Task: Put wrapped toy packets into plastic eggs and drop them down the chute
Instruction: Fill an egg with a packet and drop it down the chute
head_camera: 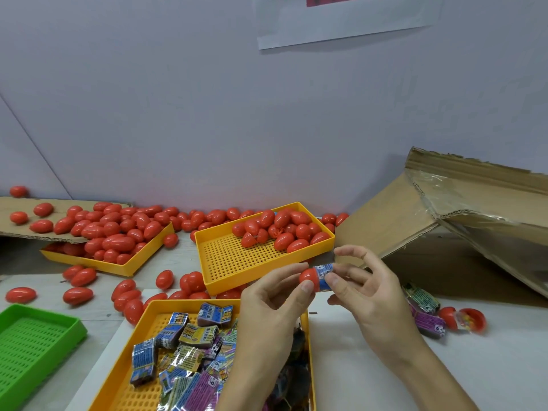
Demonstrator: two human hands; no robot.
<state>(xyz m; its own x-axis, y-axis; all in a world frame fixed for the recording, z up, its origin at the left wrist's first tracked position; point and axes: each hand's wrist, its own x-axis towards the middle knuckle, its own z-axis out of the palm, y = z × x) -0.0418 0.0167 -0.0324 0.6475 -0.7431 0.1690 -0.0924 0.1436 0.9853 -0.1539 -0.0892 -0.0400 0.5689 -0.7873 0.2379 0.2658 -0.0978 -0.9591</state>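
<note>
The fingers of the left hand pinch a red plastic egg half by its rounded end, thumb below and fingertips above. The fingers of the right hand pinch a blue wrapped toy packet, its near end already seated in the egg half and its far end sticking out; the other right fingers spread loosely above. Both are held in the air just in front of the half-empty yellow tray, which serves as the landmark here.

By the look of it, this egg is only partly filled: the packet needs pushing further in, a second half needs fitting, and the closed egg then goes to the chute.

The packet is small, rectangular, and glossy with printed blue wrapping. The egg half is smooth, shiny and bright red.

At the back of that tray lies a pile of red eggs. In front of it, nearest the person, a second yellow tray holds many more wrapped packets in blue, yellow and purple, so much work likely remains. To its left, a third yellow tray overflows with red eggs, and more lie scattered on the pale counter. To its right slopes a cardboard chute. A green tray sits far to the front left.
</note>
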